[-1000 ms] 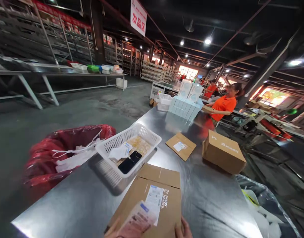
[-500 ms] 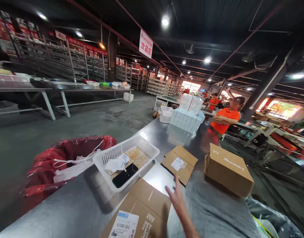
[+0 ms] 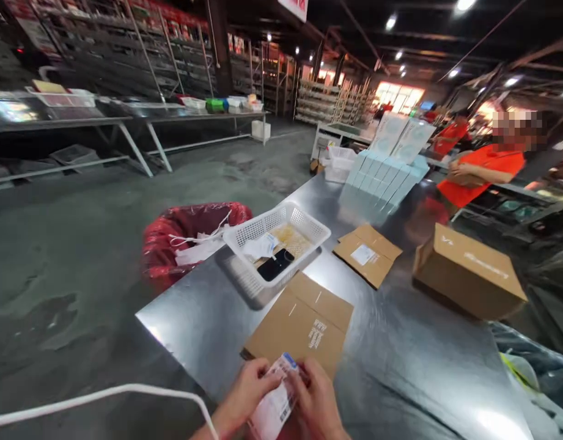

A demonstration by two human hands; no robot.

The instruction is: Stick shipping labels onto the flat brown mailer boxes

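In the head view, my left hand (image 3: 249, 391) and my right hand (image 3: 316, 397) are closed at the bottom centre. Between them they pinch a white shipping label (image 3: 276, 400) with barcodes and a blue patch at its top. A flattened cardboard box (image 3: 304, 318) with white print lies on the metal table, just beyond my fingers. Its near end is partly hidden behind the hands. Farther off lies a smaller flattened cardboard box (image 3: 370, 253) bearing a white label.
A white plastic basket (image 3: 235, 241) holds a black phone (image 3: 275, 265) and papers. Left of the metal table (image 3: 391, 354) stands a bin with a red liner (image 3: 159, 244). To the right are a cardboard carton (image 3: 469, 275), pale blue boxes (image 3: 377, 177) and a person in orange (image 3: 485, 171).
My view has tilted down and turned left. My right hand, outstretched over the table earlier, has drawn back near me. My left hand has come into view, and both now hold a label.
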